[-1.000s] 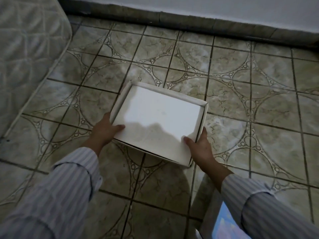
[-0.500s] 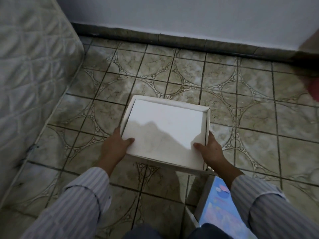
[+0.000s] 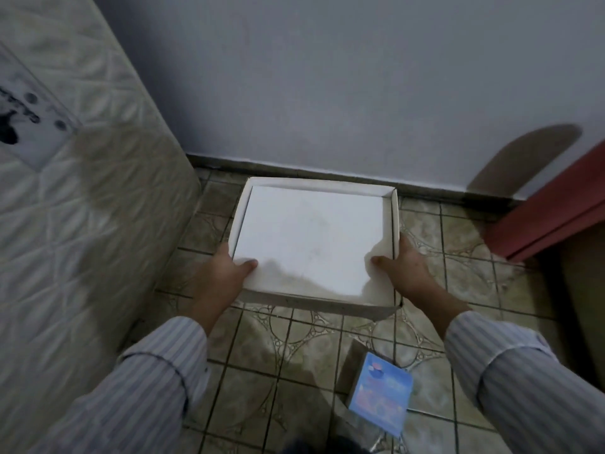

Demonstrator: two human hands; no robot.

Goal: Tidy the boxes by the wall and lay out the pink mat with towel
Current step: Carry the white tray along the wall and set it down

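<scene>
An open, shallow white box is held level above the tiled floor, its far rim close to the dark skirting at the foot of the wall. My left hand grips its near left corner with the thumb inside the rim. On the near right corner my right hand holds on the same way. A smaller box with a blue printed face stands on the floor near my right forearm. No pink mat or towel is in view.
A quilted mattress leans upright along the left. A red panel slants in from the right edge. The grey wall and its skirting close off the far side. Patterned tiles cover the floor.
Both hands have carried the white box forward across the tiles to the wall. The view has tilted up, so more wall and the red panel now show.
</scene>
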